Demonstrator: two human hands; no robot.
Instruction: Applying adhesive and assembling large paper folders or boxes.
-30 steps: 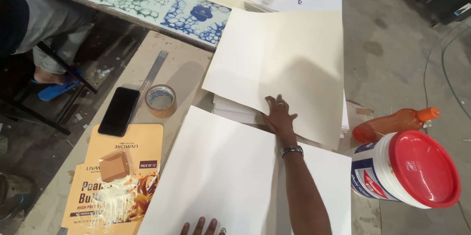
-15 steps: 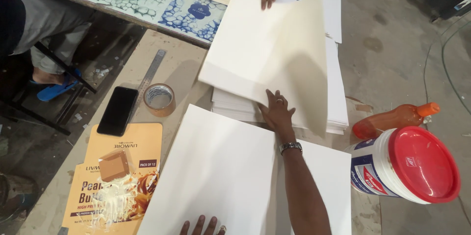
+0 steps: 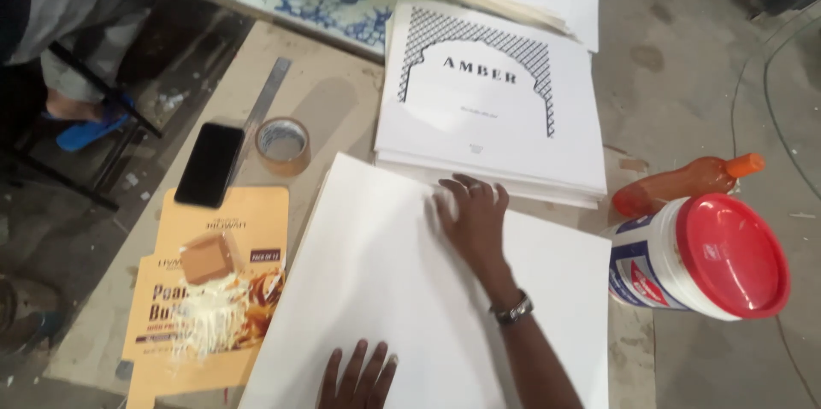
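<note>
My right hand (image 3: 472, 217) lies flat, fingers spread, on the far edge of a large blank white sheet (image 3: 385, 289) spread in front of me. My left hand (image 3: 357, 375) rests open on the near edge of the same sheet, only its fingers in view. Just beyond the sheet sits a stack of white printed boards (image 3: 492, 110), the top one showing a black lattice arch pattern. Neither hand grips anything.
A white tub with a red lid (image 3: 701, 259) and an orange squeeze bottle (image 3: 680, 182) stand at the right. A black phone (image 3: 209, 164), a tape roll (image 3: 283, 144), a metal ruler (image 3: 267, 101) and a flattened orange carton (image 3: 214, 289) lie left. A seated person's leg (image 3: 60, 33) is far left.
The cream sheet that another person's hand was lifting off the stack is gone, uncovering the printed top board. My right hand slid back onto the near white sheet.
</note>
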